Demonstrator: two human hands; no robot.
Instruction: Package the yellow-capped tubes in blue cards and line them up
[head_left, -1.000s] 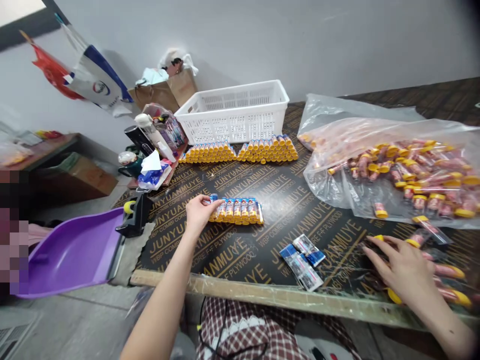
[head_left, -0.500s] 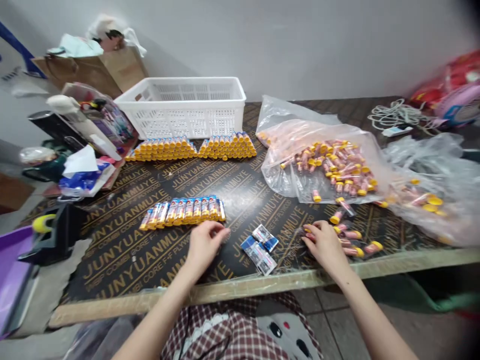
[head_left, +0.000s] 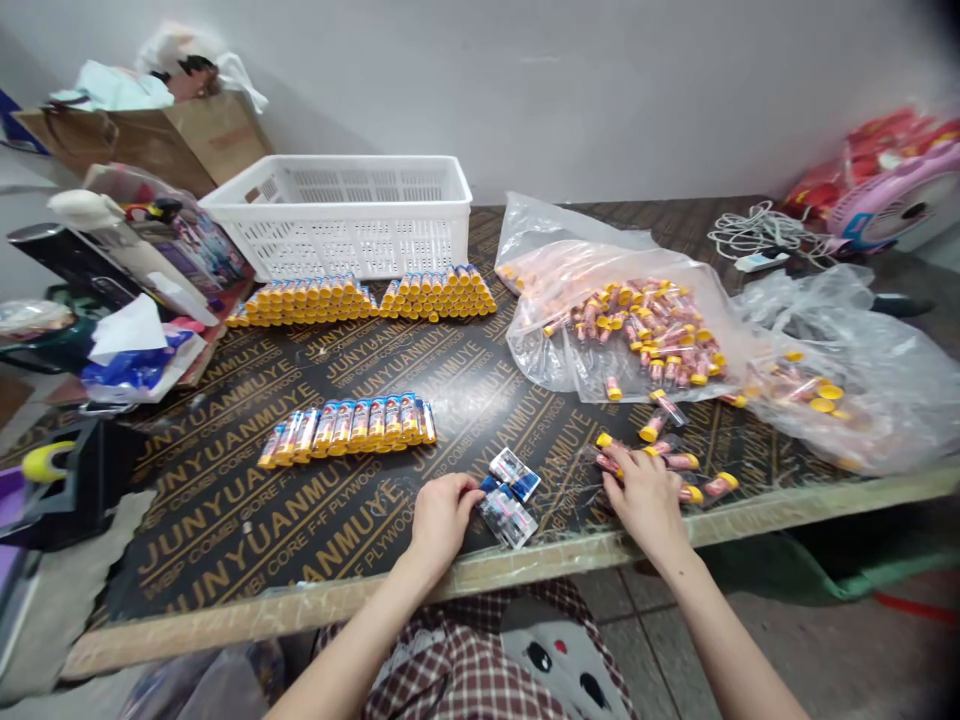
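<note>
While resting on the plywood near its front edge, left hand [head_left: 439, 515] curled, fingertips touching the small blue-and-white packets [head_left: 508, 497]; right hand [head_left: 645, 492] flat and spread over loose yellow-capped tubes [head_left: 679, 462], gripping none for certain. Risk as judged: round tubes rolling off the near edge under a careless sweep, or a packet sliding off, being so close to it. Taped row of tubes [head_left: 349, 427] well apart, unlikely to be knocked.

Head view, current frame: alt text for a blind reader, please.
A person's left hand touches small blue-and-white packets near the dark plywood table's front edge, while the right hand rests on loose yellow-capped pink tubes.
</note>
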